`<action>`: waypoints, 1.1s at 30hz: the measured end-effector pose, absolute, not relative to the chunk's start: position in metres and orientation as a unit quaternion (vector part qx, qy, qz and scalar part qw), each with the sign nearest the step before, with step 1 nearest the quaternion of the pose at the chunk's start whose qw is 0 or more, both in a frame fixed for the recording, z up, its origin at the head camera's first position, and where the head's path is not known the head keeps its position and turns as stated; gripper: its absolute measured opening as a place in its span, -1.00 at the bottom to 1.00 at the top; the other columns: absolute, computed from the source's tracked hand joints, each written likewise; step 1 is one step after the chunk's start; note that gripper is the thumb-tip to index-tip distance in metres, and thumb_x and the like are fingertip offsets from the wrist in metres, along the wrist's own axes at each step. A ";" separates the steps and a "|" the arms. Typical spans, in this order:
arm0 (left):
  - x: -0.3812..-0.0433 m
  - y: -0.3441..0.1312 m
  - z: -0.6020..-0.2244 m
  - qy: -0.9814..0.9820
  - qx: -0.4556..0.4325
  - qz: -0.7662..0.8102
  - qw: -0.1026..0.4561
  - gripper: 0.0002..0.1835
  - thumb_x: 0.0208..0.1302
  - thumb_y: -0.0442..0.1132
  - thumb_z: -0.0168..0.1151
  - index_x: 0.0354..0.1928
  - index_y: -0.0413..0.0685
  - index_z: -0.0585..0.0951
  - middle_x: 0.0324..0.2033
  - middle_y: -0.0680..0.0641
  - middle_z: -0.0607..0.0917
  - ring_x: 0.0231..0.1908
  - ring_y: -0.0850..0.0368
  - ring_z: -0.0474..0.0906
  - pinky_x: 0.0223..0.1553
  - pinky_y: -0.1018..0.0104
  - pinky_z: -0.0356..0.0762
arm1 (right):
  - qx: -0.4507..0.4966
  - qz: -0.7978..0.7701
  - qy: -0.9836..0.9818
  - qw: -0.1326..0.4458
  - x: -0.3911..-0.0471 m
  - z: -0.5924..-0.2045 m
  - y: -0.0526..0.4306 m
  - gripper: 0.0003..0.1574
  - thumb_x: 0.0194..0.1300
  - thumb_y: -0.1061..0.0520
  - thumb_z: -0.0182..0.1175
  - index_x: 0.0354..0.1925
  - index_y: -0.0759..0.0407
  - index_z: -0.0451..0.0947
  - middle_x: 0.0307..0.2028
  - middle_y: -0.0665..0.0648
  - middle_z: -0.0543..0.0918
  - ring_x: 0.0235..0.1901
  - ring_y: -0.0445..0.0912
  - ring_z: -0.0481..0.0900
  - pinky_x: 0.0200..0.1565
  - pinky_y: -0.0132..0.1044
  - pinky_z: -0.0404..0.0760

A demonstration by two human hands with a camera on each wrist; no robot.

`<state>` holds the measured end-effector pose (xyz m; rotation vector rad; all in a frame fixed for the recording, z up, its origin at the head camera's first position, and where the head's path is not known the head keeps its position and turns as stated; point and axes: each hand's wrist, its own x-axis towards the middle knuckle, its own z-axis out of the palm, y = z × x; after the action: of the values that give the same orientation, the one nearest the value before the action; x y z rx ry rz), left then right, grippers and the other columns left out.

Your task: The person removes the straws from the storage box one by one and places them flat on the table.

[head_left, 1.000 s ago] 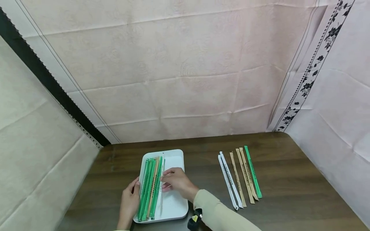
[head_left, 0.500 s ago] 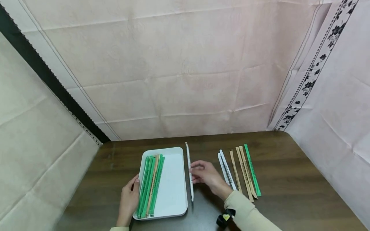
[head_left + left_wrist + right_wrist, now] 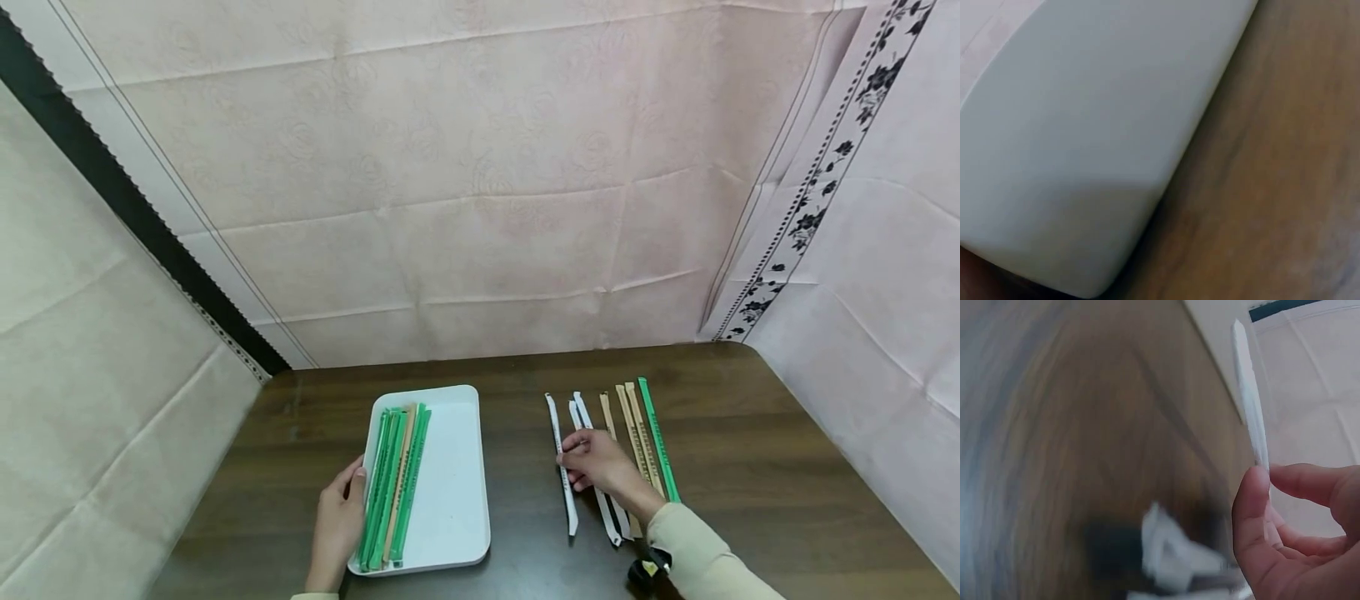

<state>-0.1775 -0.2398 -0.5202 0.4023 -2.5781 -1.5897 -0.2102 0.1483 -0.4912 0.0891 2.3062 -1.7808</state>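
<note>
My right hand [image 3: 600, 462] pinches a white paper-wrapped straw [image 3: 567, 500] between thumb and fingers, above the table and just left of the row of straws. In the right wrist view, the upper part of this straw [image 3: 1247, 387] sticks up past the fingertips. My left hand [image 3: 337, 517] holds the left rim of a white tray [image 3: 450, 500], thumb at the edge. Along the tray's left side lie several green wrapped straws [image 3: 378, 492] with a brown one [image 3: 400, 487] among them. The left wrist view shows mainly the tray's outer side [image 3: 1097, 125].
Right of the tray, white straws [image 3: 609, 521], brown straws [image 3: 637, 425] and a green straw [image 3: 657, 437] lie side by side on the wooden table [image 3: 517, 550], partly hidden by my right hand. Pale cloth walls [image 3: 450, 208] enclose the table's back and sides.
My right hand has lifted the white straw out of the tray and carried it right, up to the row of loose straws. My left hand stays at the tray.
</note>
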 end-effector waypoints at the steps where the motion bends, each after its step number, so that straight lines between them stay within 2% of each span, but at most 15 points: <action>1: -0.178 -0.240 -0.520 -0.843 0.131 -0.520 0.044 -0.40 0.75 0.01 -0.15 0.56 -0.25 0.35 0.48 -0.39 0.39 0.46 -0.34 0.33 0.37 -0.29 0.36 | 0.034 -0.593 0.797 0.107 -0.210 -0.491 0.151 -0.83 0.37 0.38 0.31 -0.13 0.41 0.52 -0.48 0.14 0.65 -0.59 -0.13 0.55 -0.50 -0.26 0.67; 6: -0.177 -0.240 -0.522 -0.841 0.133 -0.522 0.043 -0.42 0.74 -0.01 -0.14 0.56 -0.23 0.37 0.49 -0.37 0.40 0.47 -0.33 0.33 0.39 -0.28 0.34 | 0.043 -0.547 0.832 0.080 -0.206 -0.489 0.157 -0.83 0.34 0.39 0.34 -0.16 0.37 0.53 -0.51 0.15 0.64 -0.61 -0.10 0.56 -0.54 -0.20 0.68; 12: -0.179 -0.239 -0.522 -0.840 0.135 -0.523 0.041 -0.41 0.74 0.02 -0.14 0.56 -0.22 0.37 0.49 -0.36 0.40 0.48 -0.31 0.31 0.39 -0.28 0.34 | 0.028 -0.580 0.811 0.075 -0.205 -0.485 0.162 -0.78 0.42 0.32 0.29 -0.05 0.44 0.53 -0.42 0.22 0.67 -0.56 -0.07 0.61 -0.50 -0.20 0.70; 17: -0.179 -0.239 -0.522 -0.840 0.133 -0.524 0.048 -0.42 0.74 -0.01 -0.14 0.55 -0.24 0.38 0.48 -0.37 0.42 0.47 -0.31 0.33 0.39 -0.28 0.35 | -0.006 -0.653 0.748 0.118 -0.207 -0.474 0.158 -0.65 0.51 0.29 0.21 0.12 0.53 0.46 -0.28 0.25 0.72 -0.40 -0.05 0.72 -0.31 -0.19 0.78; 22: -0.178 -0.239 -0.522 -0.841 0.132 -0.523 0.049 -0.42 0.75 -0.01 -0.14 0.55 -0.24 0.38 0.48 -0.37 0.42 0.47 -0.32 0.33 0.38 -0.29 0.35 | -0.039 -0.708 0.688 0.156 -0.209 -0.461 0.139 -0.61 0.54 0.30 0.16 0.17 0.57 0.40 -0.20 0.20 0.76 -0.23 0.01 0.79 -0.12 -0.15 0.79; 26: -0.178 -0.239 -0.522 -0.841 0.132 -0.523 0.050 -0.43 0.75 -0.02 -0.14 0.54 -0.25 0.38 0.47 -0.37 0.42 0.46 -0.31 0.34 0.38 -0.29 0.35 | -0.066 -0.733 0.653 0.178 -0.211 -0.453 0.113 -0.57 0.57 0.31 0.14 0.21 0.61 0.36 -0.04 0.39 0.71 -0.10 0.11 0.80 0.01 -0.11 0.76; 29: -0.178 -0.239 -0.522 -0.840 0.134 -0.523 0.052 -0.43 0.74 -0.03 -0.13 0.54 -0.24 0.39 0.47 -0.37 0.43 0.46 -0.31 0.34 0.39 -0.29 0.35 | -0.078 -0.737 0.643 0.193 -0.213 -0.450 0.087 -0.55 0.58 0.30 0.13 0.24 0.64 0.35 0.07 0.53 0.63 -0.05 0.15 0.79 0.05 -0.08 0.75; 33: -0.179 -0.238 -0.523 -0.841 0.135 -0.521 0.055 -0.44 0.74 -0.03 -0.12 0.53 -0.24 0.40 0.47 -0.36 0.43 0.47 -0.31 0.33 0.39 -0.29 0.34 | -0.069 -0.718 0.657 0.218 -0.216 -0.450 0.052 -0.59 0.57 0.25 0.17 0.20 0.56 0.42 0.07 0.49 0.64 -0.06 0.14 0.80 0.03 -0.08 0.75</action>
<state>-0.1785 -0.2385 -0.5228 0.4101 -2.5522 -1.5831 -0.2155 0.0518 -0.4499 -0.1899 1.8194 -1.9887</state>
